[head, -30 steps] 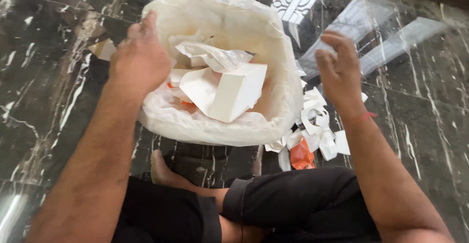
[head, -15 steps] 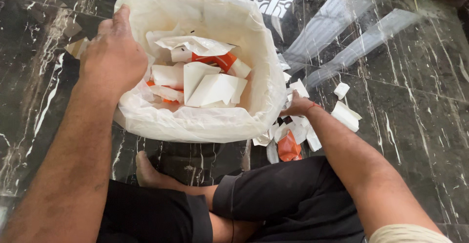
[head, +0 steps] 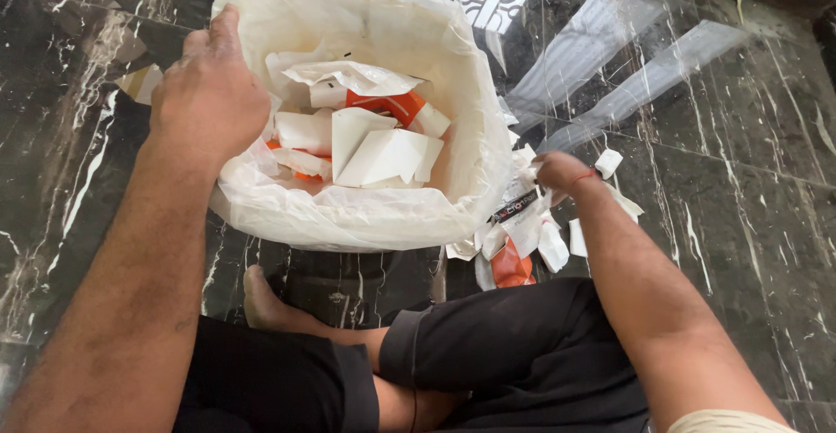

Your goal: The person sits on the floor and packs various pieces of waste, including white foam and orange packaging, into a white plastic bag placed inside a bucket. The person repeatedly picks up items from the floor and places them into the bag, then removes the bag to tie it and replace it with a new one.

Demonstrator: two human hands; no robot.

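Black trousers [head: 488,355] are covering the person's crossed legs nearest the camera, a bare foot [head: 261,298] resting on the dark marble floor [head: 740,250]. Just beyond, the right hand [head: 557,176] is reaching down into a heap of white and orange packaging scraps [head: 522,233] beside the bin; whether its fingers are closed cannot be told. Farther out, the left hand [head: 209,93] is gripping the rim of the white plastic-lined bin [head: 366,215], fingers curled over the liner, with torn cartons [head: 374,141] lying inside.

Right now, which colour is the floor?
Black marble floor with white veins, in the head view.
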